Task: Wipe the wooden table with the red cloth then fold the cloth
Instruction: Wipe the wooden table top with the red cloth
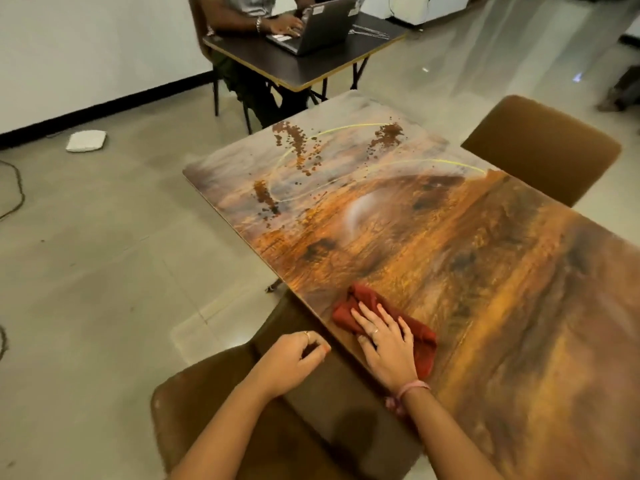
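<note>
A crumpled red woven cloth (412, 332) lies matt against the glossy orange-brown wood-grain tabletop (485, 271), whose sheen carries dark brown speckled stains (294, 140); the pale tiled floor (104, 254) beneath shines smooth.

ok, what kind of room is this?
Probably an office or workroom: a person types on a laptop at a small dark desk, cables trail across the tiled floor, plain chairs flank the wooden table.
</note>
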Available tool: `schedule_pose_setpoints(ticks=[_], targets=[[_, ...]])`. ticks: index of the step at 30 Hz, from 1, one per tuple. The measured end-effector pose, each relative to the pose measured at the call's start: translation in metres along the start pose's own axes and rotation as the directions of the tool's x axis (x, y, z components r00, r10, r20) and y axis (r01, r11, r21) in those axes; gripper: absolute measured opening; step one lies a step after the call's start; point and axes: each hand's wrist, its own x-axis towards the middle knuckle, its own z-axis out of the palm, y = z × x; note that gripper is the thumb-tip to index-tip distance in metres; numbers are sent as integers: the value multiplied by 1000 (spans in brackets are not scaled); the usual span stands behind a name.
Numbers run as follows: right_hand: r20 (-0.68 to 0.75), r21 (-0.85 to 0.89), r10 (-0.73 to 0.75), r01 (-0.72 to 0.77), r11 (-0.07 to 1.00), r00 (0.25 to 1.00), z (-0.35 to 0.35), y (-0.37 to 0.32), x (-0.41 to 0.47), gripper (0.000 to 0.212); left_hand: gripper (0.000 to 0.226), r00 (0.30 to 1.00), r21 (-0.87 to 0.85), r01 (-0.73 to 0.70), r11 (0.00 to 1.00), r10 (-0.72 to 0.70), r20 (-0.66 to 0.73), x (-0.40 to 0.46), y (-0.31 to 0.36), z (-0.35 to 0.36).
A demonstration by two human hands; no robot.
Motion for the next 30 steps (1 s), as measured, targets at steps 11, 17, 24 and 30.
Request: schedule_pose_setpoints(ticks=[11,17,24,30], targets=[[-24,5,443,-443,896,896,19,-70,1,52,9,988,-198,24,980,-54,-145,-101,-60,-90],[-121,141,633,-618,773,764,31,-105,12,52,9,982,-332,62,941,-117,-147,-108,-89,-127],[-189,301,777,-717,628,601,44,-167,84,49,10,991,-378,89,921,-119,-58,-84,-111,-164],[-240,307,801,-740,598,548,59,-233,191,52,11,988,-390,154,908,-148,46,-52,-136,-221]])
